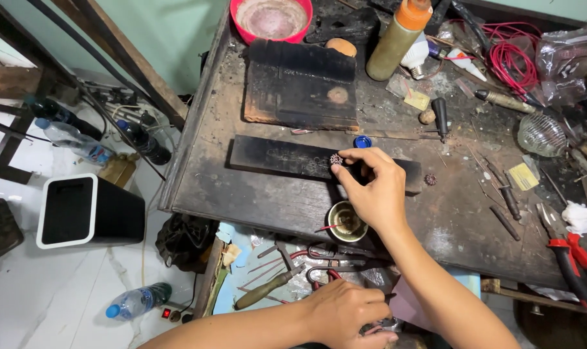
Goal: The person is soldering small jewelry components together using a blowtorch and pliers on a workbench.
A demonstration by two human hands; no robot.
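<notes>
My right hand (370, 187) reaches over a dark, scorched workbench (255, 194) and pinches a small round filigree metal piece (336, 159) between thumb and fingertips, just above a long black charred block (280, 157). A small brass cup (345, 222) with a thin red-tipped stick in it sits right below this hand. My left hand (345, 313) is low at the bench's front edge, fingers curled over tools in an open drawer; whether it grips anything I cannot tell. A second small filigree piece (430, 179) lies on the bench to the right.
A larger burnt board (301, 84), a pink bowl (271, 19), an olive bottle with an orange cap (397, 39), red wire (510, 58), a glass dish (542, 134) and red-handled pliers (575, 258) crowd the bench. Scissors and tongs (319, 262) fill the drawer. Bottles and a black bin (86, 210) stand on the floor at left.
</notes>
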